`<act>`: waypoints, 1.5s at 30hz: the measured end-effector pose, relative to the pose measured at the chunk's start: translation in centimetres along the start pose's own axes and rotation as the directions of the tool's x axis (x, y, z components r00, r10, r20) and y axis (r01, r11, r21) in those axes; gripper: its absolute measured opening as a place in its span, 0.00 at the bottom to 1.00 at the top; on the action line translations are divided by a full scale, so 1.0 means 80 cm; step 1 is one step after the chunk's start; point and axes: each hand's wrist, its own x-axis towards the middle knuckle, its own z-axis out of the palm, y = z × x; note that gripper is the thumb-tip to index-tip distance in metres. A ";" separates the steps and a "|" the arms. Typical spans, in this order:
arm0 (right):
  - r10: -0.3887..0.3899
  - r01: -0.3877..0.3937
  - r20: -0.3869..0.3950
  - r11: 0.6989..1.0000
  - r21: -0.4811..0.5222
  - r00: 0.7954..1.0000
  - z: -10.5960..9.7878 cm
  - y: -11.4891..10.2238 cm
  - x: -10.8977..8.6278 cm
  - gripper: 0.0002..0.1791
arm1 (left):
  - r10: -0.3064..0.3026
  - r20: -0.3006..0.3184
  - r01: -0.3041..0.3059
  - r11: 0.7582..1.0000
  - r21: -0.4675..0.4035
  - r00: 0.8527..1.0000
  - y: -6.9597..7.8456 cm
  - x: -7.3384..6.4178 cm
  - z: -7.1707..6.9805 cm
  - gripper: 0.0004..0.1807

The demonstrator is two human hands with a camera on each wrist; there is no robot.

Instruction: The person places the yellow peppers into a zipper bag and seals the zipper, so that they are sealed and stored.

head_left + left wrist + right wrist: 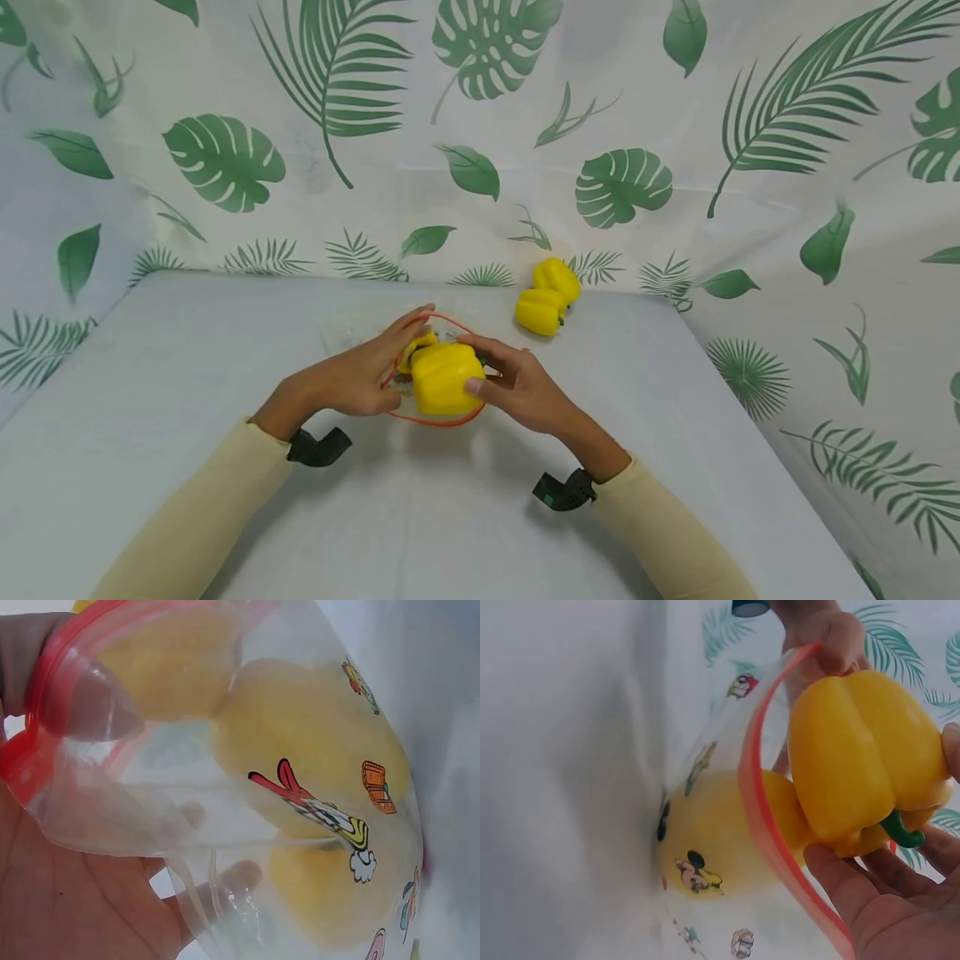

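A yellow bell pepper point(448, 379) with a green stem point(902, 829) is held in my right hand point(527, 385), thumb on one side and fingers on the other. It sits at the mouth of a clear zip bag point(165, 817) with a red rim point(761, 791) and printed cartoon figures. My left hand point(365, 372) grips the bag's rim at the left, the thumb point(90, 705) inside the opening. More yellow peppers point(300, 742) lie inside the bag, seen hazily through its plastic.
Two more yellow bell peppers point(539, 312) point(557, 281) lie together at the back of the white table point(187, 358). Crumpled clear plastic point(345, 327) shows behind my left hand. A leaf-patterned cloth point(510, 142) hangs behind the table.
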 end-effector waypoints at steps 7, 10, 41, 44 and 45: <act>0.032 -0.035 -0.054 0.997 -0.068 0.998 -0.002 0.004 -0.002 0.31 | -0.018 -0.002 0.018 0.999 0.037 1.000 0.001 0.000 -0.003 0.56; 0.023 -0.036 -0.096 0.991 -0.131 0.995 -0.003 0.006 -0.003 0.31 | -0.020 -0.002 0.020 0.999 0.042 1.000 0.002 0.000 -0.003 0.56; -0.125 0.020 -0.189 0.880 -0.475 0.974 0.007 0.024 0.004 0.34 | 0.017 -0.016 -0.016 0.998 0.064 1.000 0.004 -0.001 -0.005 0.57; -0.126 0.015 -0.191 0.868 -0.496 0.974 0.007 0.026 0.004 0.31 | 0.029 -0.018 -0.028 0.997 0.070 0.999 0.004 -0.002 -0.004 0.57; -0.129 0.017 -0.191 0.866 -0.500 0.973 0.007 0.026 0.004 0.30 | 0.032 -0.018 -0.031 0.997 0.068 0.999 0.004 -0.002 -0.004 0.57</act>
